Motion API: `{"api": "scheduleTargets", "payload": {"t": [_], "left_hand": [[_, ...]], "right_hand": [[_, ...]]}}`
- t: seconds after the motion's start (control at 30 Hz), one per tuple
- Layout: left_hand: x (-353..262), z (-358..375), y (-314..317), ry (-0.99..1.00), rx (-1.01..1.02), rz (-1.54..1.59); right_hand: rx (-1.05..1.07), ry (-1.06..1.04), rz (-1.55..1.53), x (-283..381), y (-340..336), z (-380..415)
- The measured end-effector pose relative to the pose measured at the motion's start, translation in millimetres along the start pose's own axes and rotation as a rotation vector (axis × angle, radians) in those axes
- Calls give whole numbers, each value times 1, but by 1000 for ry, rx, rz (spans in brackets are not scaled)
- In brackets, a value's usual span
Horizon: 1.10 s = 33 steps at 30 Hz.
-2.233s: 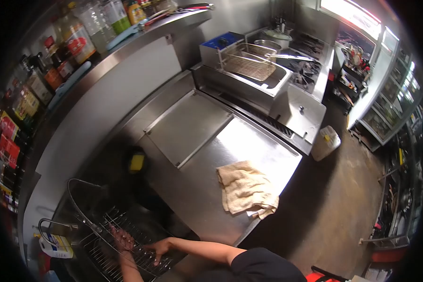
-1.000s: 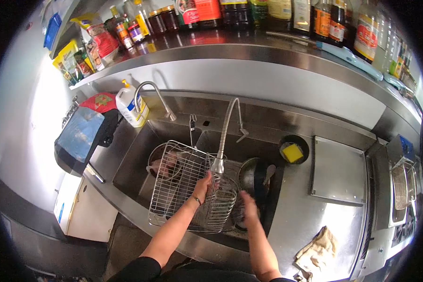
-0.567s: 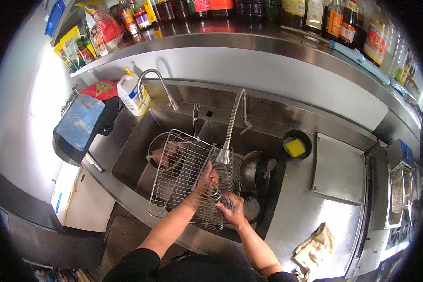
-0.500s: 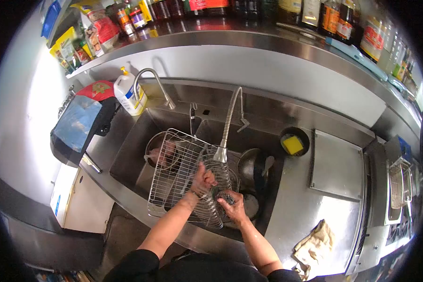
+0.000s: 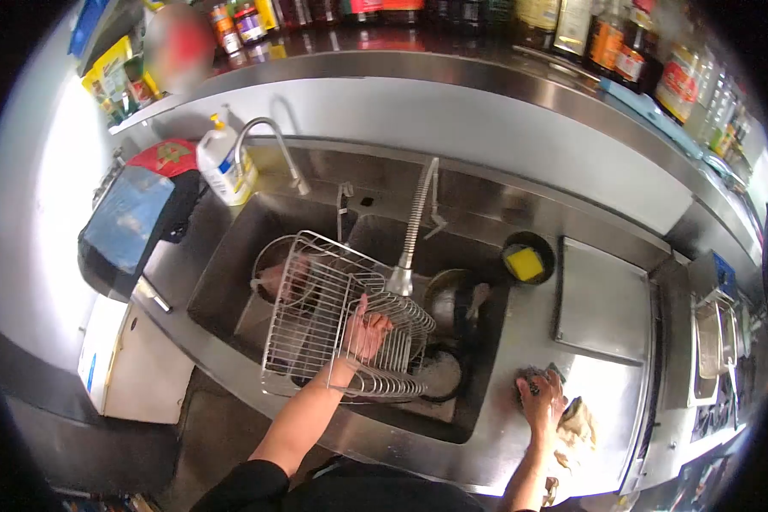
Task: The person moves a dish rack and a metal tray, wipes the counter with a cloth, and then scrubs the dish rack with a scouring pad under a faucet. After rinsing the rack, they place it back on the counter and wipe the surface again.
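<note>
A wire dish rack (image 5: 311, 320) sits tilted over the double sink. My left hand (image 5: 367, 335) is at its middle, fingers curled round its wires. On the steel counter right of the sink, my right hand (image 5: 541, 401) is closed on a dark metal scrubber (image 5: 529, 381), just above a crumpled beige cloth (image 5: 577, 427). The spring hose faucet (image 5: 410, 230) hangs over the rack, its spray head close above my left hand.
The left basin holds a bowl with pinkish contents (image 5: 282, 277). Pans (image 5: 448, 299) lie in the right basin. A yellow sponge (image 5: 525, 264) rests in a black bowl beside a metal lid (image 5: 602, 299). A soap jug (image 5: 226, 166) stands behind; bottles (image 5: 608, 43) line the shelf.
My right hand has moved from the rack to the counter on the right, carrying the scrubber. The rack's folded wire part now appears more spread, and my left hand stays at it.
</note>
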<state>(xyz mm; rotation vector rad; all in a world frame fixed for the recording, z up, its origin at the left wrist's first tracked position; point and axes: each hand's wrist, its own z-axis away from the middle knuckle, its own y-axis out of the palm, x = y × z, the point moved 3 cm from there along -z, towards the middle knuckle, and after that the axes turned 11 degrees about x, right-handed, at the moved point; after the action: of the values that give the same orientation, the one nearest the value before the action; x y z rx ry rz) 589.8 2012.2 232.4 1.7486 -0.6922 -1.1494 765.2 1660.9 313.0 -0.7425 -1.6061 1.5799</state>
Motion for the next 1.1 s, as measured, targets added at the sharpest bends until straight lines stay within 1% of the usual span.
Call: {"api": "scheduleTargets", "payload": {"t": [0.07, 0.13, 0.2, 0.27, 0.33, 0.4, 0.43, 0.5, 0.57, 0.6, 0.63, 0.67, 0.7, 0.73, 0.77, 0.8, 0.83, 0.87, 0.9, 0.93, 1.0, 1.03, 1.1], "left_hand": [[9, -3, 24, -10, -483, -350], [15, 4, -4, 9, -319, -203], [19, 9, -28, -54, -372, -165], [24, 29, -67, 38, -268, -203], [37, 35, -67, 102, 278, -67], [46, 58, -64, -2, -191, -135], [51, 66, -50, -37, -176, -131], [61, 82, -34, -38, -603, -131], [64, 92, -21, -81, -752, -236], [58, 98, -62, -132, -430, -235], [45, 105, -105, -174, -113, -217], [41, 106, -119, -202, -85, -211], [33, 106, -133, -189, -305, -350], [28, 105, -132, -163, -527, -495], [25, 105, -125, -170, -503, -501], [22, 109, -103, -229, -537, -453], [21, 107, -81, -294, -564, -407], [20, 107, -76, -309, -526, -413], [14, 116, -80, -287, -496, -281], [8, 122, -84, -273, -463, -147], [-3, 125, -100, -329, -460, -87], [-6, 126, -99, -340, -436, -79], [-12, 133, -91, -359, -320, -98]], "right_hand": [[-73, 105, -221, -5, -6, -6], [-91, 133, -318, -8, 3, -16], [-121, 154, -296, -1, 0, -14], [-120, 96, -381, -3, -5, -8], [-155, 157, -356, -12, -6, -2], [-172, 200, -334, -24, -7, 6], [-181, 170, -376, -30, -9, 12], [-225, 141, -433, -46, -6, 23], [-258, 205, -396, -59, -21, 42], [-270, 222, -365, -66, -28, 54], [-243, 249, -405, -79, -16, 63], [-263, 282, -399, -90, -16, 76], [-238, 395, -281, -99, -16, 90], [-207, 501, -169, -105, -13, 103], [-161, 596, -182, -119, 10, 118], [-182, 614, -189, -127, 23, 132], [-133, 608, -201, -133, 37, 145], [-86, 605, -212, -140, 56, 156], [-191, 530, 10, -142, 84, 161], [-296, 427, 159, -146, 91, 167], [-422, 396, 75, -147, 87, 169], [-450, 404, 69, -146, 87, 170], [-469, 417, 51, -145, 99, 170]]}}
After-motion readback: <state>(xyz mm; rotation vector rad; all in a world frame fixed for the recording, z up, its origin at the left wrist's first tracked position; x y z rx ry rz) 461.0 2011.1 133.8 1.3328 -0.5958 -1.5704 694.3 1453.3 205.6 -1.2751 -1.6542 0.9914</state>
